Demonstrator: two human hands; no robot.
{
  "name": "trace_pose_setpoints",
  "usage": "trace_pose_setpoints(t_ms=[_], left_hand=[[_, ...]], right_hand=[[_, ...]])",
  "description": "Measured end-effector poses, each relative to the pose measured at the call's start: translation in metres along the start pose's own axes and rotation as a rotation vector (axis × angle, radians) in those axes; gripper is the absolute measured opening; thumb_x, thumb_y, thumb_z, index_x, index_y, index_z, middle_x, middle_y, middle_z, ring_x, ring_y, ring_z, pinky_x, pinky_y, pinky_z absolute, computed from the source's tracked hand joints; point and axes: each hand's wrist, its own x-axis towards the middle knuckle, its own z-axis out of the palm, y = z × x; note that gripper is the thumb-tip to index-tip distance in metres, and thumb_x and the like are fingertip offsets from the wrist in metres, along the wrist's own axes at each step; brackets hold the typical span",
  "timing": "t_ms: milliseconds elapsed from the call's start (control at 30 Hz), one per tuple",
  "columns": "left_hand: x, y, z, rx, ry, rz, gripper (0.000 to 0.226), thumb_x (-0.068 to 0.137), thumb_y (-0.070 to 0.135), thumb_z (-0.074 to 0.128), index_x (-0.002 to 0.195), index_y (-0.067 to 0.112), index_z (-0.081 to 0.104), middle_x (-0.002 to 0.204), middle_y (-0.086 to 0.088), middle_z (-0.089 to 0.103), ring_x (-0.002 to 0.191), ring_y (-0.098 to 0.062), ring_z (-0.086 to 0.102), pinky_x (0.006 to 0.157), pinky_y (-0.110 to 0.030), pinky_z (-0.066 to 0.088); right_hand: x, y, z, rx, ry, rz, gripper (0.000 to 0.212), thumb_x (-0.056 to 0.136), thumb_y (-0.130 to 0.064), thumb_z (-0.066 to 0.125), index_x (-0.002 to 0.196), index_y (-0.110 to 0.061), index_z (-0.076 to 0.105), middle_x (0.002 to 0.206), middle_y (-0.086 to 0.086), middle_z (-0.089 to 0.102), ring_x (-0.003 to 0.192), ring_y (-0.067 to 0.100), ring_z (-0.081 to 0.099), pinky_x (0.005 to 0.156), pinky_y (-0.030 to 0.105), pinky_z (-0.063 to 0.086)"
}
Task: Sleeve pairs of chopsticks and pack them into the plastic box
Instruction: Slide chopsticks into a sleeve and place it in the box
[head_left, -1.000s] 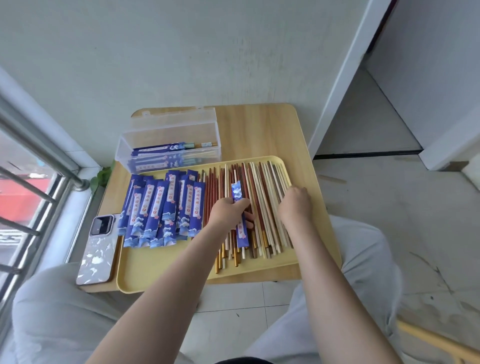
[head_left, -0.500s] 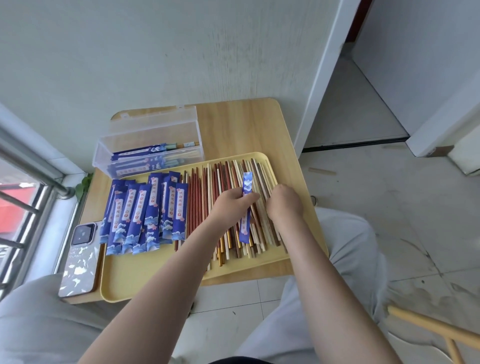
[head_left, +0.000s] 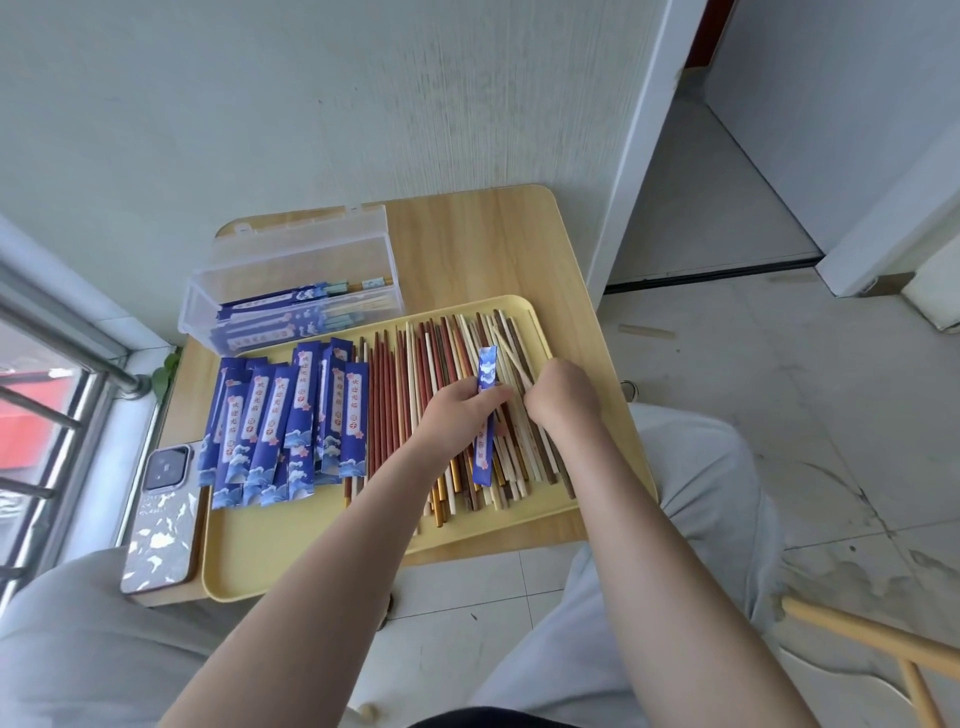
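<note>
The left hand (head_left: 457, 410) grips one blue paper sleeve (head_left: 485, 415) around its middle, fingers curled over it; the sleeve stands roughly lengthwise above the loose chopsticks (head_left: 441, 374), its upper end clear of the hand and its lower end reaching toward the near rim of the tray. The right hand (head_left: 563, 397) sits just beside the left, fingers curled and pinching a pale chopstick pair (head_left: 511, 361) whose far ends angle up and left toward the top of the sleeve. Whether the pair is lifted free of the pile cannot be told.

The loose chopsticks, red, brown, cream and gold, lie side by side across the right half of the yellow tray (head_left: 311, 566). A spread of empty sleeves (head_left: 291, 421) occupies the left half, overlapping one another. The clear plastic box (head_left: 291, 270) stands on the wooden tabletop (head_left: 467, 249) just beyond the tray's far left corner, lid open, with several sleeved pairs lying inside. A phone (head_left: 161, 519) rests face down at the tabletop's left edge, touching the tray's side.
</note>
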Motion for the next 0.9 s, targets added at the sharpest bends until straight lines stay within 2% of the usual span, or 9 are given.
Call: trace_pose_setpoints(t_ms=[100, 200, 267, 367, 467, 600, 700, 767, 900], left_hand=[[-0.001, 0.000, -0.001, -0.026, -0.003, -0.002, 0.040, 0.096, 0.038, 0.063, 0.111, 0.000, 0.064, 0.086, -0.008, 0.071, 0.074, -0.015, 0.070, 0.081, -0.034, 0.056], [-0.003, 0.005, -0.006, -0.128, -0.011, -0.029, 0.029, 0.097, 0.030, 0.063, 0.112, 0.005, 0.066, 0.090, -0.012, 0.075, 0.076, -0.018, 0.070, 0.077, -0.031, 0.058], [-0.005, 0.007, -0.012, -0.212, -0.003, -0.035, 0.021, 0.097, 0.021, 0.064, 0.112, 0.007, 0.066, 0.096, -0.013, 0.076, 0.077, -0.021, 0.071, 0.075, -0.031, 0.060], [-0.011, 0.004, -0.028, -0.283, 0.025, -0.015, 0.021, 0.094, 0.010, 0.066, 0.114, 0.007, 0.061, 0.086, -0.010, 0.073, 0.070, -0.023, 0.071, 0.069, -0.032, 0.060], [-0.016, -0.001, -0.046, -0.305, 0.081, -0.005, 0.028, 0.091, 0.007, 0.069, 0.117, 0.009, 0.057, 0.078, -0.009, 0.072, 0.063, -0.024, 0.069, 0.064, -0.035, 0.058], [-0.023, -0.008, -0.065, -0.139, 0.170, 0.022, 0.023, 0.092, 0.021, 0.070, 0.104, 0.004, 0.061, 0.059, -0.003, 0.058, 0.048, -0.016, 0.054, 0.053, -0.026, 0.051], [-0.027, -0.011, -0.072, 0.021, 0.210, 0.032, 0.026, 0.092, 0.034, 0.069, 0.087, 0.011, 0.058, 0.053, 0.001, 0.054, 0.043, -0.011, 0.050, 0.051, -0.021, 0.048], [-0.029, -0.013, -0.075, 0.077, 0.225, 0.047, 0.027, 0.092, 0.032, 0.070, 0.084, 0.010, 0.057, 0.054, -0.001, 0.057, 0.043, -0.012, 0.052, 0.051, -0.023, 0.049], [-0.033, -0.014, -0.078, 0.178, 0.225, 0.058, 0.018, 0.092, 0.027, 0.071, 0.085, 0.013, 0.064, 0.061, 0.000, 0.066, 0.048, -0.008, 0.059, 0.058, -0.024, 0.057]], right_hand=[[0.000, 0.004, 0.003, 0.018, 0.050, -0.024, 0.008, 0.099, -0.019, 0.058, 0.097, -0.011, 0.058, 0.083, 0.001, 0.056, 0.072, 0.020, 0.054, 0.055, 0.028, 0.038], [-0.003, 0.009, 0.001, 0.115, 0.114, -0.112, 0.013, 0.095, -0.022, 0.060, 0.089, -0.011, 0.055, 0.078, -0.001, 0.055, 0.062, 0.012, 0.048, 0.049, 0.027, 0.033], [-0.004, 0.007, -0.004, 0.201, 0.097, -0.185, 0.012, 0.095, -0.023, 0.061, 0.091, -0.012, 0.057, 0.081, 0.000, 0.058, 0.064, 0.012, 0.050, 0.052, 0.026, 0.037], [-0.005, 0.000, -0.008, 0.373, 0.020, -0.274, 0.008, 0.096, -0.024, 0.060, 0.101, -0.019, 0.056, 0.091, 0.000, 0.064, 0.071, 0.013, 0.057, 0.059, 0.028, 0.045], [-0.010, -0.011, -0.009, 0.586, -0.054, -0.322, 0.014, 0.097, -0.020, 0.056, 0.105, -0.031, 0.058, 0.084, 0.001, 0.073, 0.061, 0.017, 0.058, 0.056, 0.035, 0.049], [-0.024, -0.030, -0.013, 0.986, -0.193, -0.278, 0.025, 0.097, -0.001, 0.047, 0.105, -0.011, 0.069, 0.089, 0.007, 0.077, 0.061, 0.016, 0.063, 0.050, 0.024, 0.042], [-0.028, -0.039, -0.015, 1.129, -0.239, -0.358, 0.016, 0.098, 0.000, 0.055, 0.108, -0.006, 0.065, 0.093, 0.010, 0.077, 0.067, 0.019, 0.068, 0.053, 0.024, 0.046], [-0.029, -0.043, -0.016, 1.178, -0.196, -0.398, 0.010, 0.100, -0.008, 0.058, 0.106, -0.005, 0.066, 0.083, 0.009, 0.075, 0.060, 0.018, 0.063, 0.051, 0.024, 0.043], [-0.032, -0.055, -0.019, 1.176, 0.013, -0.384, 0.025, 0.106, -0.022, 0.049, 0.092, -0.010, 0.066, 0.058, 0.001, 0.054, 0.046, 0.011, 0.045, 0.045, 0.020, 0.036]])
